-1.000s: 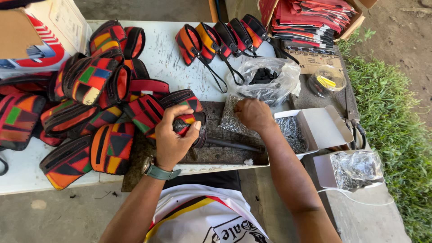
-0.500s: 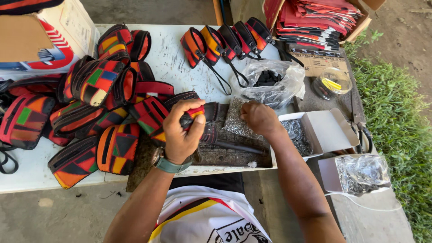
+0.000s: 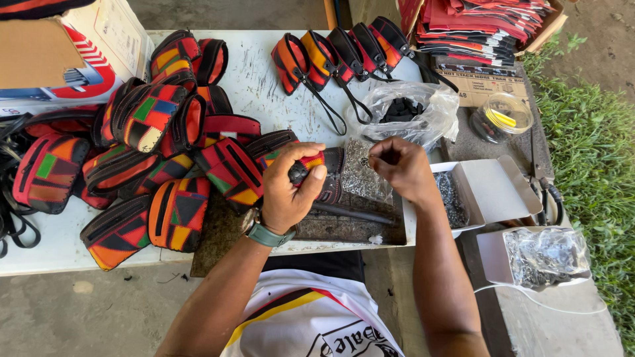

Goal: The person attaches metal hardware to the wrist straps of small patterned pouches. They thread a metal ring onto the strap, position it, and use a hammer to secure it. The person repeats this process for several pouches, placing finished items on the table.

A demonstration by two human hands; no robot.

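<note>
Left hand (image 3: pixel 286 192) fingers gripping a striped pouch (image 3: pixel 311 173) near desk (image 3: pixel 264 92) front edge; right hand (image 3: pixel 400 168) fingers pinched shut just beside.

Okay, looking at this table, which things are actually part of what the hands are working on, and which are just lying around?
In use:
- left hand, gripping a colourful patchwork pouch
- right hand, fingers pinched together above the clear bag of small metal parts
- dark work block under both hands

Lying about:
- pile of patchwork pouches
- row of pouches with wrist straps
- open white box
- round clear tub
- stack of red fabric

L hand (image 3: pixel 286 192) clenched, R hand (image 3: pixel 401 168) pinched.
</note>
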